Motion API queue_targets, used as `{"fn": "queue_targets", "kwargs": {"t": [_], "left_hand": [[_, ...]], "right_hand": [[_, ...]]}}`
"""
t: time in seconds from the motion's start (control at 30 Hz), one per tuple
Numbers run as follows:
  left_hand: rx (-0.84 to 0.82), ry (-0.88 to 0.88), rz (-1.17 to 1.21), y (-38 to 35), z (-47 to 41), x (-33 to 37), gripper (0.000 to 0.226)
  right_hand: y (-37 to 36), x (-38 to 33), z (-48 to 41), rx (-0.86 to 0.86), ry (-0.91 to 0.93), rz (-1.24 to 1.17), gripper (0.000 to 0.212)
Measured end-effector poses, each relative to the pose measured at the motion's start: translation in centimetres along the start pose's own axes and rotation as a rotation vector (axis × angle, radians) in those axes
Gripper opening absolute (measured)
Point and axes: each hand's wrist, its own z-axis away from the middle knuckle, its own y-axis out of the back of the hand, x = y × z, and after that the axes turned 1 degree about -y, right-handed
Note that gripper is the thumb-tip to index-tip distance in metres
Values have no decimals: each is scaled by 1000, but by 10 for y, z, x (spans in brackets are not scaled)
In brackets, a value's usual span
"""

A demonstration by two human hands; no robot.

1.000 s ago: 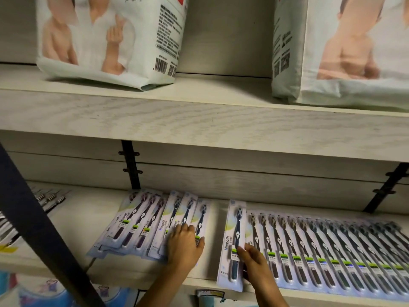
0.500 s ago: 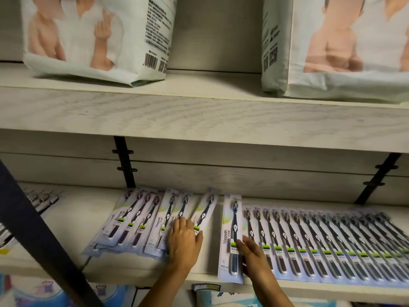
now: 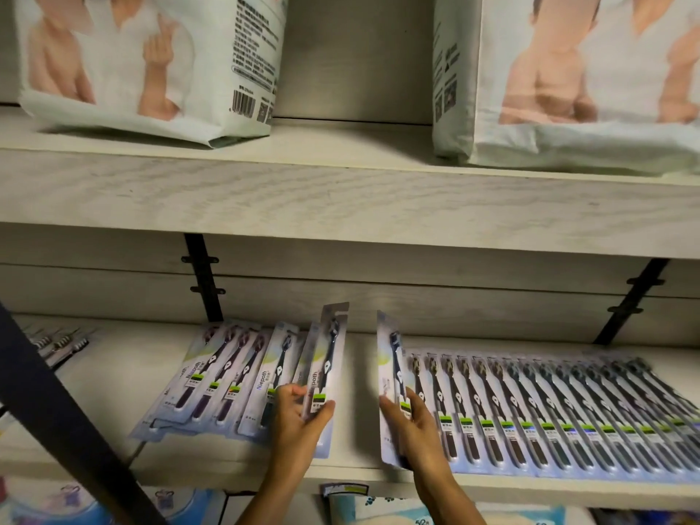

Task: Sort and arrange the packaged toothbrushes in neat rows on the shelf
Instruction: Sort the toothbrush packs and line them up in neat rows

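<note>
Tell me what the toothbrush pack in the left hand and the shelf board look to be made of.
Toothbrush pack: seemingly glossy printed card under a clear plastic blister; glare shows along its face. Shelf board: pale matte wood-grain surface, possibly laminate rather than solid wood; fine grain lines, no shine.

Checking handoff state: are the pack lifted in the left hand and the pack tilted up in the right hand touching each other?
Apart. The head view shows bare shelf between the left hand's pack and the right hand's pack.
</note>
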Motion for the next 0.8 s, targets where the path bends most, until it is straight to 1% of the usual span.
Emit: {"fn": "queue_targets", "kwargs": {"t": [0.07,0.1,0.13,0.2,0.3,0.37,0.43,0.53,0.57,0.6,0.67,0.73,0.8], "left_hand": [[-7,14,41,6,0,0,41],[-6,14,45,9,0,-2,43],[-2,11,43,12,-2,-5,44],[8,4,39,16,-4,-9,44],[-27,11,51,21,-5,-8,43],[-74,7,58,25,-6,-8,43],[-106,2,54,30,-8,-8,43],[-117,-6,41,36,-11,-10,42],[-120,-13,31,37,-11,-11,42],[-126,-22,28,38,-11,-12,42],[-144,-15,41,40,-10,-11,39],[-166,-12,58,41,-9,-7,38],[-181,-14,76,42,-8,-5,39]], "right_hand": [[-1,9,-6,77,66,319,60],[-3,12,-9,117,104,479,61],[-3,16,-12,159,143,591,58],[-4,21,-19,234,175,718,45],[-5,30,-31,309,157,933,31],[-7,34,-35,355,120,1059,31],[-13,37,-36,422,82,1190,35],[-18,44,-38,487,113,1315,44],[-19,43,-37,508,100,1325,43],[-20,41,-34,491,48,1344,41],[-18,42,-35,543,14,1391,43],[-13,46,-40,585,53,1430,45],[-12,46,-41,592,40,1454,44]]}}
